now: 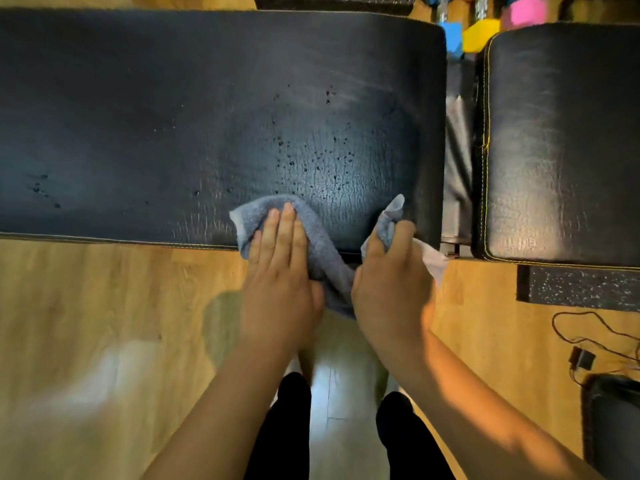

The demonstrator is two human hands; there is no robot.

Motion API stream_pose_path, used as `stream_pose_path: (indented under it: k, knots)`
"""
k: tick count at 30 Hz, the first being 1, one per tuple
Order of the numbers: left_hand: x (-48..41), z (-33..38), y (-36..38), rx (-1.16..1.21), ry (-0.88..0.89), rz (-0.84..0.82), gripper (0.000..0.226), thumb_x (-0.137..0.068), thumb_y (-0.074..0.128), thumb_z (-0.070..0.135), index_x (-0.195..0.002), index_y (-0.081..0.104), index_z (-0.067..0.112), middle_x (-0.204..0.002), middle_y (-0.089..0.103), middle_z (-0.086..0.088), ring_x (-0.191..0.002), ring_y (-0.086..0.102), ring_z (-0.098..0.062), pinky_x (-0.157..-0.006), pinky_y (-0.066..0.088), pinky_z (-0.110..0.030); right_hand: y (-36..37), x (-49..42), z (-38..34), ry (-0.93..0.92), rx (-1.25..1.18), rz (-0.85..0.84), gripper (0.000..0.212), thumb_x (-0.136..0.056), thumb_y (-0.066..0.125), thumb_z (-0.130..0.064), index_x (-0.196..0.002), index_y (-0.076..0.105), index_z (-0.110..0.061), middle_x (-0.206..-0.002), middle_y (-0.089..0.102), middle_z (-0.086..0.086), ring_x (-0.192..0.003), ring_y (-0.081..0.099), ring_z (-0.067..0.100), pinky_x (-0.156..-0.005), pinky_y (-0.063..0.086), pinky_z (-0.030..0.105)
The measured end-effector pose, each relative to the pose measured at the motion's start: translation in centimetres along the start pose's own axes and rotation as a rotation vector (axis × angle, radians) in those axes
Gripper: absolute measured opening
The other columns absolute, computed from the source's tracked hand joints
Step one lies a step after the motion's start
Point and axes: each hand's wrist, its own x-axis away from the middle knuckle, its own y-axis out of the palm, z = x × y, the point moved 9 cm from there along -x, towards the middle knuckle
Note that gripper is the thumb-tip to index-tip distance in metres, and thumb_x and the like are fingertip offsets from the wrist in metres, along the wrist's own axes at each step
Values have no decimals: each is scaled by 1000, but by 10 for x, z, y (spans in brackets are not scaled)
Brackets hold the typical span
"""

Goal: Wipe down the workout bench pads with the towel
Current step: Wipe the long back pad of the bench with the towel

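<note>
A long black bench pad with yellow stitching fills the upper part of the head view, and dark droplets speckle its right half. A second, shorter pad lies to the right across a narrow gap. A grey-blue towel drapes over the long pad's near edge. My left hand presses flat on the towel's left part with straight fingers. My right hand grips the towel's right end, which sticks up between its curled fingers near the pad's right corner.
The wooden floor runs below the bench. Blue, yellow and pink dumbbells sit behind the gap. A speckled rubber mat lies under the right pad, and a cable with an adapter is on the floor at right. My legs stand close to the bench.
</note>
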Motion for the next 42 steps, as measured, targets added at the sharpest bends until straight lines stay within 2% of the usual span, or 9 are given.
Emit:
stream_pose_path:
  k: [6,10,12,15,20,24,31,36,42]
  knots:
    - [0,-42,-7,-15,29,17,71,-82,43,16,-146,27,-9,-156,24,-22,-146,20,-35,-117,22,-51,-17,15,-90,-209,-120,-30,28,-85,42,-17,-96,63,-3,-87,59,12,-63,59,31,-34,40,30]
    - [-1,-47,-11,-13,27,22,68,-88,42,24,-146,26,-10,-155,24,-24,-145,21,-38,-116,23,-53,-20,13,-99,-199,-252,30,17,-79,63,-13,-93,63,-3,-84,60,12,-61,61,32,-36,42,30]
    - [-3,-40,-15,6,-8,26,70,-86,37,31,-143,31,-10,-153,29,-25,-143,25,-42,-116,20,-53,-11,23,-89,-344,-202,-13,43,-72,70,-15,-114,64,-10,-96,57,9,-74,60,28,-47,47,32]
    - [-14,-6,-8,-21,97,-36,78,-82,41,38,-145,28,-6,-155,27,-22,-144,24,-41,-117,18,-54,-11,18,-42,-195,-198,-73,73,-71,64,-18,-141,44,-19,-109,47,8,-89,51,25,-62,48,32]
    - [-35,76,11,4,356,-39,67,-91,51,30,-147,30,0,-155,31,-18,-145,23,-36,-118,21,-51,-16,-6,22,56,-136,-42,53,-80,52,-23,-133,52,-19,-107,50,17,-98,49,36,-77,50,45]
    - [-34,44,4,-5,305,-58,65,-93,35,29,-151,23,2,-159,24,-13,-148,17,-28,-121,14,-43,-15,-1,-18,-57,-70,-34,43,-77,60,-16,-120,61,-12,-100,52,18,-93,52,37,-74,49,42]
    - [-21,-34,-11,-12,222,-42,73,-84,51,24,-149,27,2,-157,25,-20,-146,19,-36,-117,19,-48,2,8,-109,-220,44,-78,49,-81,65,-18,-129,57,-16,-96,51,7,-87,57,29,-59,49,36]
    - [-34,13,-4,-4,244,-84,64,-89,30,27,-148,31,2,-155,30,-20,-144,24,-40,-117,22,-53,-13,-5,-64,-211,35,-142,46,-82,62,-22,-128,57,-21,-103,49,6,-91,57,30,-68,48,37]
    - [-48,80,11,30,278,-131,75,-89,41,30,-151,14,-1,-161,13,-16,-149,2,-35,-120,4,-53,-24,-32,9,-61,14,-134,38,-77,63,-14,-114,66,-20,-97,49,12,-85,54,38,-67,52,42]
